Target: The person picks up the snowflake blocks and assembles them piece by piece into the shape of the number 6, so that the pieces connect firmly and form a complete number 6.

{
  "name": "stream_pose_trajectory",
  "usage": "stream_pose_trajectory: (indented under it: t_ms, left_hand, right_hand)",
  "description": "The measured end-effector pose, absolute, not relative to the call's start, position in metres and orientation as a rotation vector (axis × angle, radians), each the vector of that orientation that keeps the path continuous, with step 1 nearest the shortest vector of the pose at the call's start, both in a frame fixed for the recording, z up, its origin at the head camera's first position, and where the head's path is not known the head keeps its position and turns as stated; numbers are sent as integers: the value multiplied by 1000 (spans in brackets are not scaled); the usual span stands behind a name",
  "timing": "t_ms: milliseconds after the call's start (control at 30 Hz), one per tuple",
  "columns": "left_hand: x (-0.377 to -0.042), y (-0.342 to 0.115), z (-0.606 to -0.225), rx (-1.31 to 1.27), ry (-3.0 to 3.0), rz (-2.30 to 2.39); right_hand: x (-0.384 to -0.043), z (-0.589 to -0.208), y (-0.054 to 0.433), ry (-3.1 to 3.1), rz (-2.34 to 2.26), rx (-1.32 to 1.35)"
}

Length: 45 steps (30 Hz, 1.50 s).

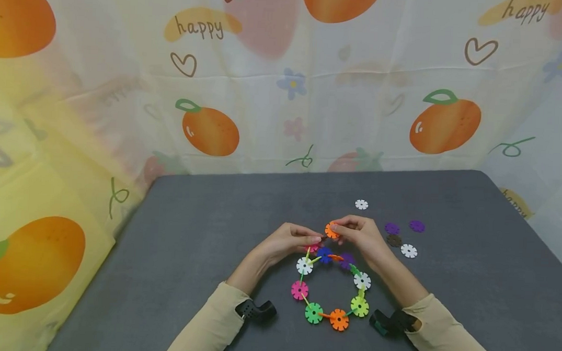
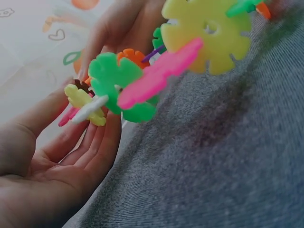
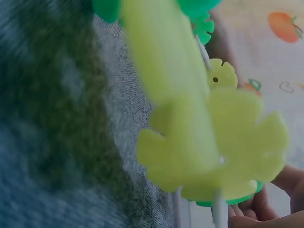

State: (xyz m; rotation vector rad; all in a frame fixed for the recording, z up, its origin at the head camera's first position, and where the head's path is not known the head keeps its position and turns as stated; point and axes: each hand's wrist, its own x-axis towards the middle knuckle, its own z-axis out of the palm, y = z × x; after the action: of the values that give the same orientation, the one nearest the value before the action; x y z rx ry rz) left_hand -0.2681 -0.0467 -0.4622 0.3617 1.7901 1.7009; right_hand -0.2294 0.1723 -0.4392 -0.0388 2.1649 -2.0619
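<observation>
Notched flower-shaped plastic discs, slotted together, form a ring-shaped chain [image 1: 339, 320] on the table in front of the person. At its far side, the left hand [image 1: 280, 244] pinches the chain's end near a pink disc [image 1: 313, 248]. A brown disc [image 2: 84, 86] shows between those fingertips in the left wrist view. The right hand [image 1: 360, 236] pinches an orange disc [image 1: 331, 230] close to the left fingertips; whether it touches the brown disc cannot be made out. In the right wrist view, a large yellow-green disc [image 3: 237, 137] partly hides the right hand's fingers [image 3: 287, 183].
Loose discs lie right of the hands: a white one [image 1: 408, 250], a brown one [image 1: 394, 240] and two purple ones, one of them farther right [image 1: 417, 226]. Another white disc [image 1: 362, 204] lies farther back. The grey table [image 1: 213, 209] meets a fruit-patterned cloth [image 1: 264, 117] behind.
</observation>
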Motion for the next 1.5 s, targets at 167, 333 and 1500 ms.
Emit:
stream_pose_trajectory:
  t_ms: [167, 333, 1500]
  left_hand:
    - [-268, -46, -463, 366, 1805, 1703]
    - [-268, -45, -463, 352, 1789, 1716]
    - [-265, -42, -462, 242, 1747, 1736]
  right_hand:
    - [-230, -439, 173, 2178, -2051, -62]
    - [-230, -441, 173, 2138, -2034, -35]
    - [-229, -450, 172, 1967, -2173, -58]
